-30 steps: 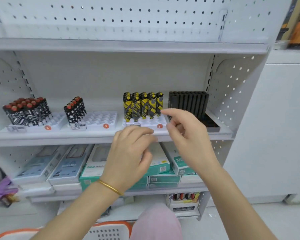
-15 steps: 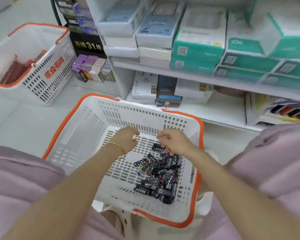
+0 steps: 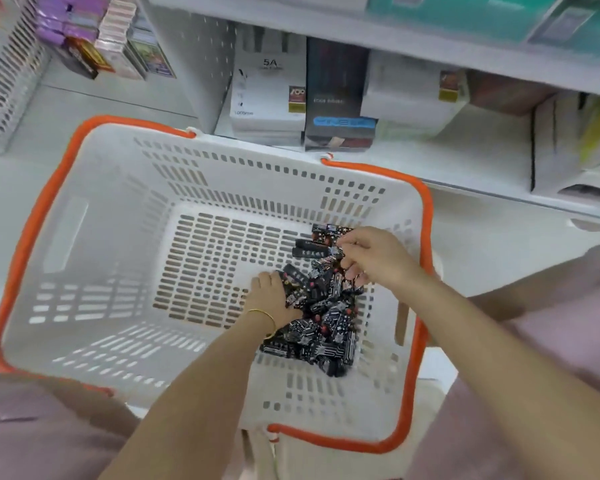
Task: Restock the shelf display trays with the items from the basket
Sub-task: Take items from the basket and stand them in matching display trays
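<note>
A white basket with an orange rim (image 3: pixel 94 258) sits on the floor between my knees. A heap of small black patterned lighters (image 3: pixel 323 323) lies in its right part. My left hand (image 3: pixel 272 296), with a gold bangle on the wrist, is down on the left edge of the heap, fingers curled into the lighters. My right hand (image 3: pixel 371 254) is over the top of the heap and pinches one lighter with curled fingers. The shelf display trays are out of view.
The bottom shelf (image 3: pixel 482 161) just beyond the basket holds white and dark boxes (image 3: pixel 338 95). A second white basket (image 3: pixel 4 74) stands at the far left, next to purple packs (image 3: pixel 84 32). My knees in pink fabric flank the basket.
The view dropped from the shelf trays to the basket. Both hands went down into it and now reach into the heap of lighters; the left hand has moved right onto the heap.
</note>
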Available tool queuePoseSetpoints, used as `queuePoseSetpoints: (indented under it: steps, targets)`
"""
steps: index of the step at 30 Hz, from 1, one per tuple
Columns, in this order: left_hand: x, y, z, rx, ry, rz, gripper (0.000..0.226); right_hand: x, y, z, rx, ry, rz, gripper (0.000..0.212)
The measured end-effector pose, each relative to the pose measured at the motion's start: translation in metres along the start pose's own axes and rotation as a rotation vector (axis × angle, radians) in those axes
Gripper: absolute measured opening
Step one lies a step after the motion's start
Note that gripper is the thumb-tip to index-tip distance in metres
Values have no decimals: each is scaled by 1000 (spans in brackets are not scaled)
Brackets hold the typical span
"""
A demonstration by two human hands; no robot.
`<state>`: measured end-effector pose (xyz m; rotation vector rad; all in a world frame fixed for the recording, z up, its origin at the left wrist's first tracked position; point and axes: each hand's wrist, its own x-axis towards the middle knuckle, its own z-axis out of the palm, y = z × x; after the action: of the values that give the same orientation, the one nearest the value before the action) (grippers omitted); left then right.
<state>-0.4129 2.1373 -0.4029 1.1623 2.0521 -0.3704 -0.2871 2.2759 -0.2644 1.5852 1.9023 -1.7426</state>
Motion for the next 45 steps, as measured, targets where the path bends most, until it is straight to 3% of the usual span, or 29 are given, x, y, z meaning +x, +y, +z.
queuePoseSetpoints:
  steps: [4, 15, 24, 31, 34, 37, 41, 45]
  targets:
    - [7, 13, -3, -71, -11, -1, 78, -1, -2, 0, 5, 0, 0, 21]
    - [12, 26, -1, -275, -7, 155, 53, -3, 1, -1, 24, 12, 27, 19]
    - [20, 7, -12, -311, 95, 54, 55, -1, 0, -2, 21, 9, 23, 19]
    - [33, 9, -43, -158, -165, -112, 43, -2, -1, -4, 23, 17, 25, 20]
    - [39, 10, -54, -220, -66, -49, 36, -2, -1, -4, 28, 17, 30, 20]
    - [42, 14, -45, -233, 111, 122, 47, -1, 0, -3, 24, 16, 36, 19]
    - [44, 21, -21, -185, 102, 187, 47, -1, 1, -4, 35, 18, 42, 16]
    - [44, 22, -7, -98, 202, 227, 57, -2, 3, -4, 23, 15, 49, 16]
